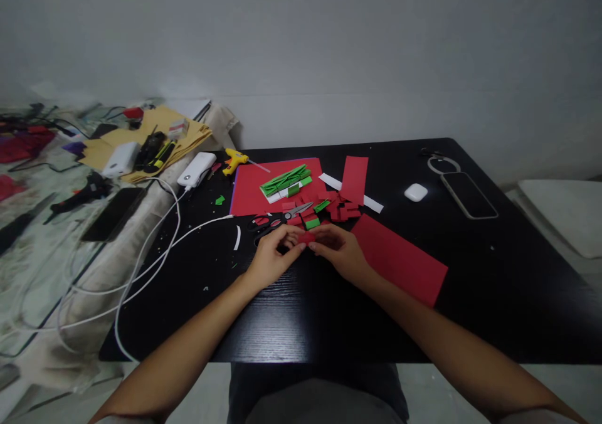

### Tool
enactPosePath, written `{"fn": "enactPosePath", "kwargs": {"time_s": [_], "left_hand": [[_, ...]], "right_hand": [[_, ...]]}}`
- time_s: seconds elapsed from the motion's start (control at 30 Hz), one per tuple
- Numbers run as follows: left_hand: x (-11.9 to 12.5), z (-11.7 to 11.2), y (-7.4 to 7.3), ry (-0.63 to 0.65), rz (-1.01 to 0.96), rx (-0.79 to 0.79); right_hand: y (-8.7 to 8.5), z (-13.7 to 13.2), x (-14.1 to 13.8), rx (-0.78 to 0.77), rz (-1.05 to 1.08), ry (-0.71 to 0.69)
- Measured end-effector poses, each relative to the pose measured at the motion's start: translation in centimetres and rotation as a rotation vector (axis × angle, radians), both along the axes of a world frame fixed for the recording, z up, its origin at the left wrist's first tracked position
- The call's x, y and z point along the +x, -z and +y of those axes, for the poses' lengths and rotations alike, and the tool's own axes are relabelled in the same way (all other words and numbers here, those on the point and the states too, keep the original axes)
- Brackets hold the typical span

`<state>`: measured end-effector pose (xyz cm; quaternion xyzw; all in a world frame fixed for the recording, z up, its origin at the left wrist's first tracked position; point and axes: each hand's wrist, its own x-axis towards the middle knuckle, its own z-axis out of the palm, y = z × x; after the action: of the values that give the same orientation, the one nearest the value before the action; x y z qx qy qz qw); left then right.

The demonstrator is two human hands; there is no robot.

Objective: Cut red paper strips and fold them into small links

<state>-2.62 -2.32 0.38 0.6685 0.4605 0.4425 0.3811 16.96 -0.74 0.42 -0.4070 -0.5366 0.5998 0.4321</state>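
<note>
Between my fingertips is a small piece of red paper, pinched from both sides over the black table. My left hand has thumb and fingers closed on its left end. My right hand grips the right end in the same way. Just beyond the hands lie scissors with black handles and several small red paper pieces. A green paper piece touches the area above my fingertips. Folded green paper strips rest on a large red sheet.
A red sheet lies beside my right forearm, and a smaller red rectangle farther back. A yellow glue gun, white power bank and looping cable are left. An earbud case and phone sit right.
</note>
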Motion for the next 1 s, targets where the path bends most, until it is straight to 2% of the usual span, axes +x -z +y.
{"fn": "enactPosePath", "kwargs": {"time_s": [0.27,0.43,0.73,1.0], "left_hand": [[0.01,-0.03,-0.1,0.007,0.013,-0.008],[-0.04,-0.08,0.07,0.034,-0.015,-0.015],[-0.01,-0.14,-0.38,0.058,0.107,0.049],[-0.1,-0.08,-0.37,0.066,0.137,0.02]], "right_hand": [[0.1,0.06,-0.01,-0.05,-0.005,0.004],[0.2,-0.09,-0.15,-0.026,-0.074,0.037],[0.43,-0.28,-0.4,0.065,-0.158,0.082],[0.57,-0.34,-0.45,0.042,-0.159,0.075]]}}
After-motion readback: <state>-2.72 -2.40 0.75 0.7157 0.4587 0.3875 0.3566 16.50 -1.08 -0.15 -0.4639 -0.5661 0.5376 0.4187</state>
